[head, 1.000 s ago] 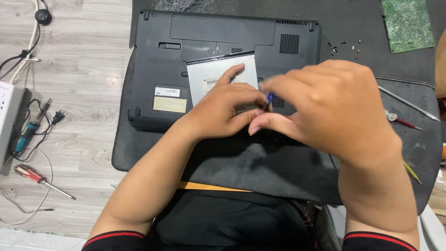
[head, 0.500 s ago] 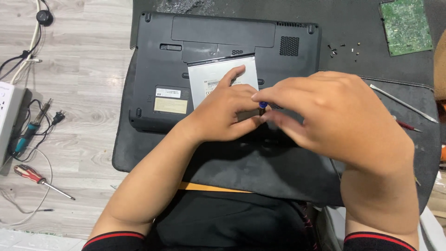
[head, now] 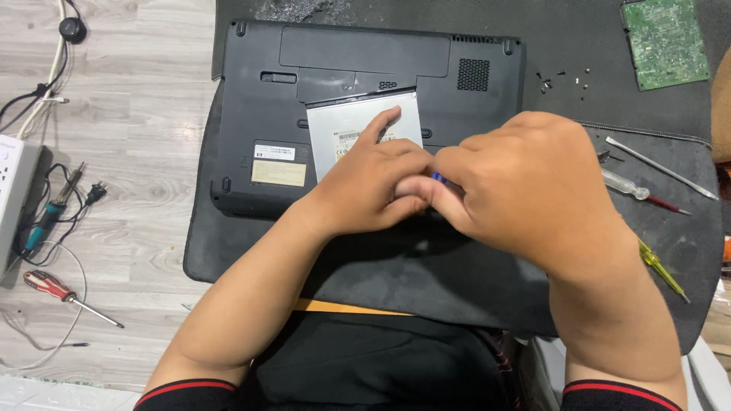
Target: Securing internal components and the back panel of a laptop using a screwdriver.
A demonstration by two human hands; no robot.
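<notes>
One laptop (head: 365, 114), three screwdrivers (head: 68, 293), one circuit board (head: 665, 42)

pale wood-plank floor (head: 137, 114) under a dark mat (head: 426, 281).

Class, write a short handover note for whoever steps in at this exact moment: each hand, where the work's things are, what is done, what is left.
Left hand: rests on the silver drive, index finger stretched across it.
Right hand: closed around a small blue-tipped tool, mostly hidden, tip between both hands.
Laptop: upside down on the dark mat; the drive sits in its bay at the front edge.
Done: several small screws lie loose on the mat beside the laptop.
Left: the drive is still in the laptop; whether its fastening is free cannot be seen.
</notes>
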